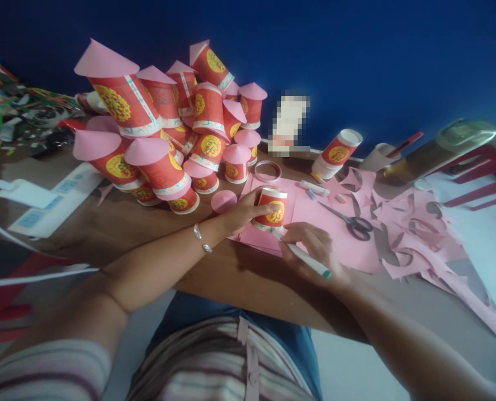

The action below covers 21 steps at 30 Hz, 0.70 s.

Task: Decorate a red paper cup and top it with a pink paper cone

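Observation:
My left hand [248, 211] is wrapped around a red paper cup [268, 199] with a yellow round emblem and a white rim at the top. The cup is over the pink paper sheets [348, 253]. In my right hand [312, 245] is a white marker pen [304, 259] with a green end, its other end close to the cup's lower edge. Whether the tip touches the cup I cannot tell. A pink paper disc or cone [224, 201] lies on the table just left of the cup.
Many red cups with pink cone tops [160, 167] are piled at the left. Black-handled scissors [356, 225], pink paper scraps [423, 234] and a tape roll [268, 171] lie about. Stacked cups [338, 153] stand behind. A white power strip [58, 200] sits far left.

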Tool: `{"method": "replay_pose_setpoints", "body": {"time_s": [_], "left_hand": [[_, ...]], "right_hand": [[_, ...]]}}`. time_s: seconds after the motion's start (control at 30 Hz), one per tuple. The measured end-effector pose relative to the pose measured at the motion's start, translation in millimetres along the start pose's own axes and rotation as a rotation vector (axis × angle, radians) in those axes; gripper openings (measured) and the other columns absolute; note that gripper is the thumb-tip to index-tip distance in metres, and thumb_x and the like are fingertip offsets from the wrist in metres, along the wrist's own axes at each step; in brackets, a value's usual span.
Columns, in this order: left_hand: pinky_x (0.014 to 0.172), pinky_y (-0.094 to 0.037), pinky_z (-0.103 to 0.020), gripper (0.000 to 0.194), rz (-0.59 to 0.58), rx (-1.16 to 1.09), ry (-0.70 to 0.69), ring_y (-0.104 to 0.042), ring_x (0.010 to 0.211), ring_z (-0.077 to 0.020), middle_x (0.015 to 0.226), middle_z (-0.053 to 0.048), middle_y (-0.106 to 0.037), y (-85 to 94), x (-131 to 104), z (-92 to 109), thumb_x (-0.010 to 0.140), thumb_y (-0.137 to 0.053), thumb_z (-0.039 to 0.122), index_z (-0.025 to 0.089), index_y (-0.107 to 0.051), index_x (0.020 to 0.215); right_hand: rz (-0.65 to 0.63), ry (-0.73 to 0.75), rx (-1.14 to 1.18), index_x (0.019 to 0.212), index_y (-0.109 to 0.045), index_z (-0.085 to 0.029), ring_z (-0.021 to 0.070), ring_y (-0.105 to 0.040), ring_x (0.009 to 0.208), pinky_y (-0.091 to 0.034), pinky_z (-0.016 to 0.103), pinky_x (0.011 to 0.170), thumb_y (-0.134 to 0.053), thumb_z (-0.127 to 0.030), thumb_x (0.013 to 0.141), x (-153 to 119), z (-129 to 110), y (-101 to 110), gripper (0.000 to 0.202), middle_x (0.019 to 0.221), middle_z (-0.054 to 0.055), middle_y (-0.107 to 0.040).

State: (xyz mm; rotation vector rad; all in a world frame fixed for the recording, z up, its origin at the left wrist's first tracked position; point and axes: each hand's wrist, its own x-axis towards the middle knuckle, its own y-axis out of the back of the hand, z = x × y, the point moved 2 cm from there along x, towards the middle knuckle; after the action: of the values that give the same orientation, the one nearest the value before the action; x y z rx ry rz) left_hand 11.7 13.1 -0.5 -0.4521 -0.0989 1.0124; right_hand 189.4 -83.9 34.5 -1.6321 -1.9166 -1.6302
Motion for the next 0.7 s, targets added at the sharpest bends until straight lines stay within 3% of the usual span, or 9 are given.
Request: {"method": "replay_pose_setpoints", "body": {"time_s": [0.23, 0.7], "left_hand": [[0.086, -0.054, -0.032, 0.068, -0.004, 0.046, 0.011, -0.068, 0.101, -0.0197, 0.119, -0.01, -0.073, 0.0, -1.4, 1.9, 0.072, -0.094, 0.043, 0.018, -0.067, 0.128], [0.083, -0.054, -0.031, 0.067, -0.012, 0.042, 0.006, -0.068, 0.097, -0.0187, 0.118, -0.01, -0.072, -0.1, -0.8, 0.1, 0.072, -0.094, 0.042, 0.018, -0.066, 0.128]], "right_hand": [[0.042, 0.061, -0.005, 0.102, -0.061, -0.024, 0.0194, -0.075, 0.073, -0.065, 0.034, 0.069, -0.066, -0.008, 0.092, 3.7, -2.5, 0.6, 0.02, 0.08, 0.002, -0.072], [-0.001, 0.046, -0.008, 0.102, -0.062, -0.024, 0.0191, -0.074, 0.074, -0.065, 0.034, 0.07, -0.067, -0.008, 0.093, 2.0, -0.4, -0.8, 0.019, 0.083, 0.003, -0.074]]}}
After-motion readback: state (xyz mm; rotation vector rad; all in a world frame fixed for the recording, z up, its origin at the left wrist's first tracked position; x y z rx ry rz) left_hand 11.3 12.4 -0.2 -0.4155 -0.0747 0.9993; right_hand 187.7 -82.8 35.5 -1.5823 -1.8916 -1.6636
